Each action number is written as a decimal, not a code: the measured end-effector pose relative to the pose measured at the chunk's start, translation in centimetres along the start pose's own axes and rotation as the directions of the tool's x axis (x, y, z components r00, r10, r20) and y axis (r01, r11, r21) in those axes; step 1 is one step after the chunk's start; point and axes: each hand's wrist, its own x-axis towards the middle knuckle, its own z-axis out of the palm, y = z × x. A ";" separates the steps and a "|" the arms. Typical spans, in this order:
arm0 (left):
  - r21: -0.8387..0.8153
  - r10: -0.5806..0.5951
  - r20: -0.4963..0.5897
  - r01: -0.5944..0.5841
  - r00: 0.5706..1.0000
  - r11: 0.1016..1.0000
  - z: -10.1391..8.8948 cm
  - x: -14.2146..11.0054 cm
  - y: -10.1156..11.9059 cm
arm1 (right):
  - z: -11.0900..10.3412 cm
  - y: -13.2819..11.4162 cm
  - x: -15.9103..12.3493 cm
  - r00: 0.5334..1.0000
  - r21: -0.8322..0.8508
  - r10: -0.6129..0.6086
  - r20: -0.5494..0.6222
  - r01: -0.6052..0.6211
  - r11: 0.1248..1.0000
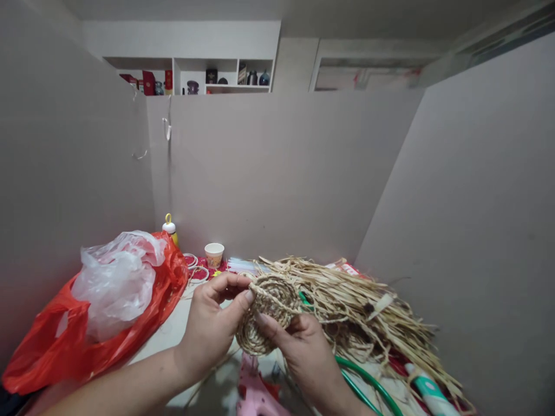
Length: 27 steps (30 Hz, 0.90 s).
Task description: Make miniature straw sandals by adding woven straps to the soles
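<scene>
A round coil of braided straw (255, 335) is held up above the table between both hands. My left hand (212, 318) pinches its upper left edge and a strand of the braid between thumb and fingers. On the lower right side, my right hand (299, 346) grips the coil, its thumb across the front and the other fingers partly hidden behind. A length of straw braid trails off to the right. Below the coil stands a pink glue gun (255, 390), partly covered by it and by my right hand.
Dry straw strands (359, 300) are heaped at the right, with a green hoop (368, 378) and a white-and-green tube (429, 393) beside them. At left lies a red plastic bag (169, 289) with a clear bag (117, 283). A paper cup (214, 255) and glue sticks (247, 265) stand behind. Grey partitions (277, 173) enclose the table.
</scene>
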 end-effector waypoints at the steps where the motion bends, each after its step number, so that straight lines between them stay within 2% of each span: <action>1: -0.017 -0.015 -0.004 0.015 1.000 1.000 0.1 -0.1 0.1 | 0.0 0.0 0.0 1.000 0.012 0.011 0.006 -0.011 1.000; 8: -0.137 -0.115 -0.056 0.106 0.992 0.985 0.5 -0.3 -0.1 | 0.8 0.1 -0.1 0.996 0.180 0.078 0.036 -0.083 0.980; 10: -0.184 -0.170 -0.018 0.164 0.985 0.969 0.7 -0.5 -0.4 | 0.9 0.1 0.1 0.997 0.199 0.071 0.036 -0.077 0.977; 12: -0.196 -0.217 0.070 0.227 0.974 0.954 0.9 -0.6 -0.8 | 0.6 0.2 0.4 0.999 0.211 0.042 0.027 -0.047 0.976; 14: -0.169 -0.218 0.145 0.242 0.965 0.956 1.0 -0.5 -1.3 | -0.1 0.1 0.8 1.000 0.245 0.017 -0.009 -0.015 0.969; 16: -0.132 -0.201 0.160 0.223 0.966 0.966 0.7 0.0 -1.8 | -0.9 0.1 1.3 0.999 0.272 0.023 -0.041 -0.011 0.962; 18: -0.114 -0.233 0.141 0.250 0.962 0.962 0.2 0.9 -2.2 | -1.8 0.0 1.9 0.997 0.254 0.060 -0.053 -0.045 0.966; 20: -0.132 -0.346 0.155 0.366 0.925 0.921 -0.4 1.8 -2.5 | -2.5 0.2 2.3 0.993 0.197 0.104 -0.056 -0.091 0.976; 23: -0.110 -0.446 0.322 0.501 0.835 0.858 -0.9 2.4 -2.9 | -3.1 0.7 2.6 0.991 0.083 0.124 -0.051 -0.120 0.989; 25: -0.061 -0.456 0.443 0.534 0.771 0.843 -0.9 2.4 -3.3 | -3.2 1.1 2.6 0.990 0.019 0.139 -0.034 -0.138 0.990; 27: -0.030 -0.450 0.483 0.527 0.752 0.849 -0.9 2.6 -3.7 | -3.5 1.1 2.7 0.986 -0.018 0.165 -0.024 -0.165 0.986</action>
